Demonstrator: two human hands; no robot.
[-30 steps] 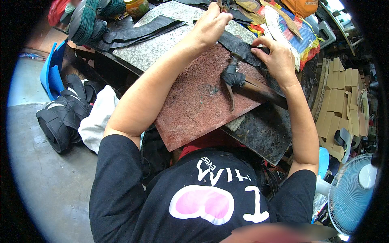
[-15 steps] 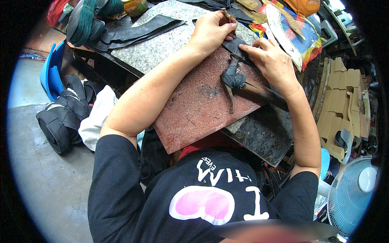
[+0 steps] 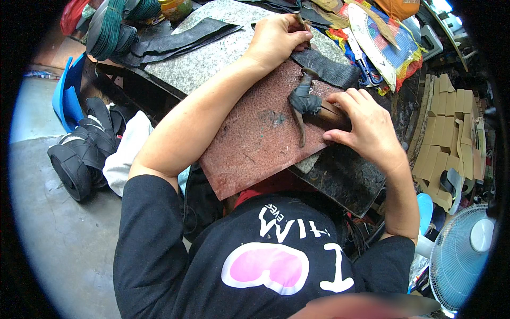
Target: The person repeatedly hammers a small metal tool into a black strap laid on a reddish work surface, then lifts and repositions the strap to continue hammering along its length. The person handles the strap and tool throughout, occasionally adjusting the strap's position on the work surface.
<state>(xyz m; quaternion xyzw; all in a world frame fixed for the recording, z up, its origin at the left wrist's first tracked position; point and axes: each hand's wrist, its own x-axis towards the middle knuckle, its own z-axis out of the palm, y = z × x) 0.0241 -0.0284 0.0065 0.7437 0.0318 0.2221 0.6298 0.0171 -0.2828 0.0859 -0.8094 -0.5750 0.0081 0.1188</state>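
Observation:
My left hand [image 3: 277, 41] pinches a slim metal tool [image 3: 303, 22] that stands upright at the far edge of the red stone slab. Just beyond its fingertips lies a black leather strip [image 3: 332, 70] with a pebbled grain. My right hand [image 3: 367, 123] is around the wooden handle of a hammer [image 3: 306, 101], thumb on the near side and fingers on the far side. Black wrapping covers the hammer's head, which rests on the red slab [image 3: 249, 141]. The lower tip of the metal tool is hidden by my left fingers.
Scissors with blue handles [image 3: 367, 73] and a white curved template [image 3: 372, 45] lie to the far right. Long black leather strips [image 3: 183, 40] cross the grey stone slab [image 3: 212, 64]. Spools of green cord [image 3: 109, 34] stand far left; a fan [image 3: 459, 255] is near right.
My right hand has left the leather strip and come nearer, onto the hammer's handle. The strip and scissors show more now. My left hand stays in place with the metal tool.

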